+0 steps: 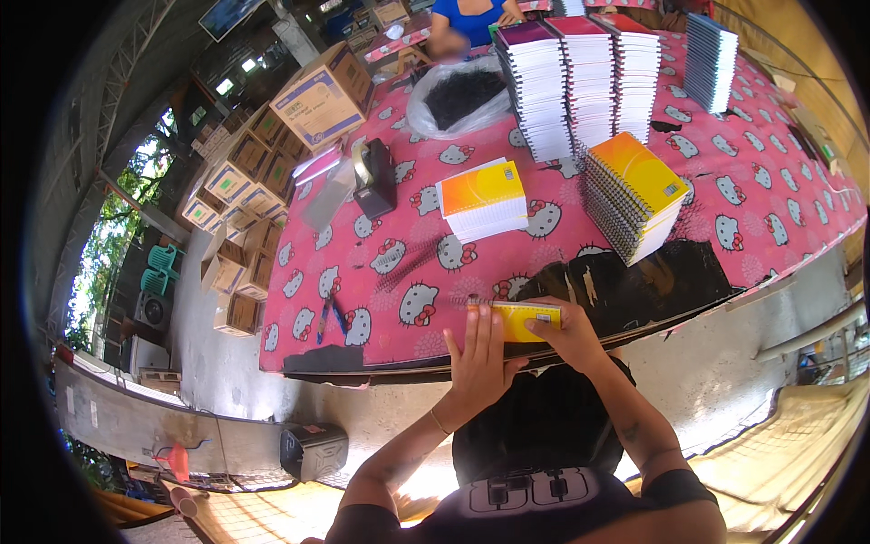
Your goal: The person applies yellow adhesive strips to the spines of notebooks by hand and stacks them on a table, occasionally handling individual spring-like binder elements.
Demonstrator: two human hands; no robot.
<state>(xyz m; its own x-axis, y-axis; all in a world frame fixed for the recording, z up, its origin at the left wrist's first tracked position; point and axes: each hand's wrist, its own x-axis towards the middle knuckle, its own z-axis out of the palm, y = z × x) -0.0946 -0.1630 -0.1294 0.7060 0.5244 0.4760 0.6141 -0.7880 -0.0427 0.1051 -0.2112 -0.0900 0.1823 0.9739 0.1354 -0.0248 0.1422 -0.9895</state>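
Note:
A yellow notebook (pixel 517 322) lies at the table's near edge in front of me. My right hand (pixel 566 328) grips its right end, thumb on top of the cover. My left hand (pixel 480 354) rests at its left end with the fingers stretched out beside a dark wire coil (pixel 473 300). The coil runs along the notebook's far edge and sticks out to the left; how far it is threaded is hidden. Beyond the hands stands a stack of yellow-orange notebooks without visible coils (pixel 485 204). To the right is a stack of coil-bound yellow notebooks (pixel 634 199).
Loose coils (pixel 408 265) and blue-handled pliers (pixel 332 317) lie to the left, near a tape dispenser (pixel 373 179). A plastic bag of black coils (pixel 462 95), tall notebook stacks (pixel 580 86) and a carton (pixel 323 98) stand farther back. Another person (pixel 473 18) sits across the table.

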